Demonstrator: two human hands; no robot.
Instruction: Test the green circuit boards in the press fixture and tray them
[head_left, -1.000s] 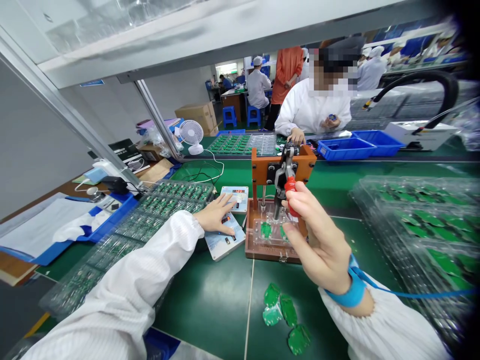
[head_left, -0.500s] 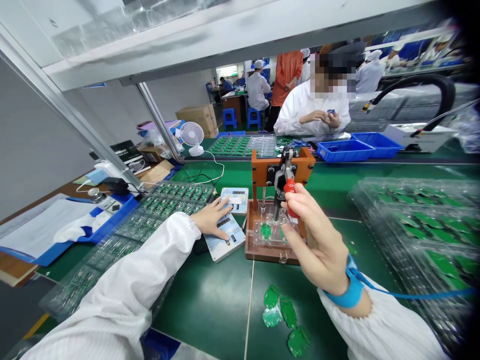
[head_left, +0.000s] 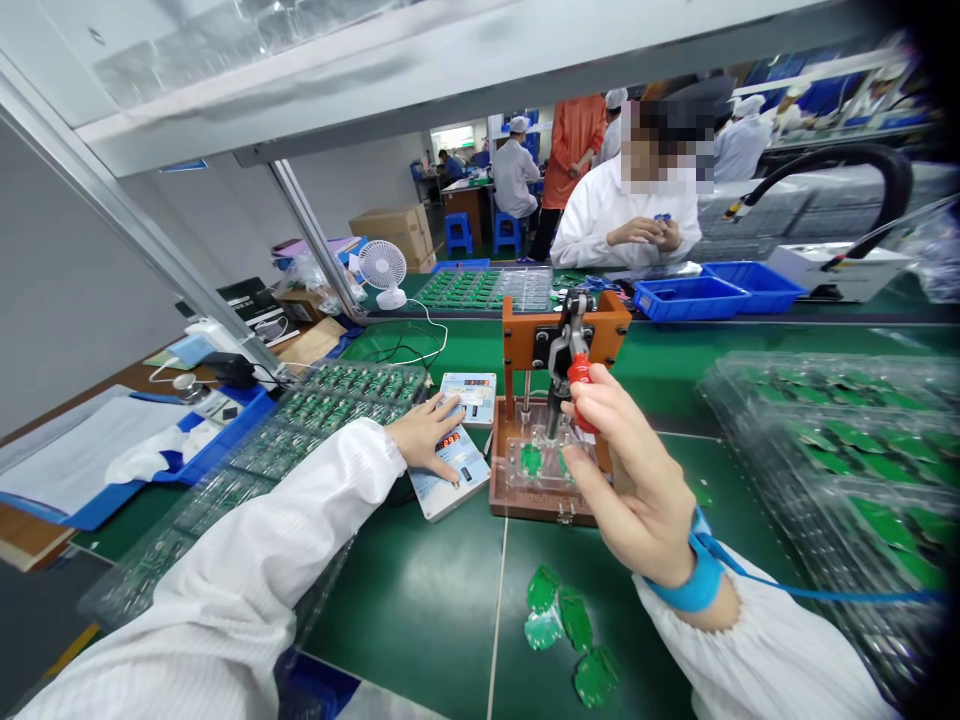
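Green benchtop: at left, the left hand lies spread over two boxes with red digits, nearer apparently 293; rightward, a press, its red handle near-vertical, pointing down, the right hand curling fingers around it.

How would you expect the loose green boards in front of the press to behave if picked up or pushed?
The loose green boards look thin, so each is probably light and fairly stiff. Lying flat on the green bench top, they seem unlikely to roll but might slide.
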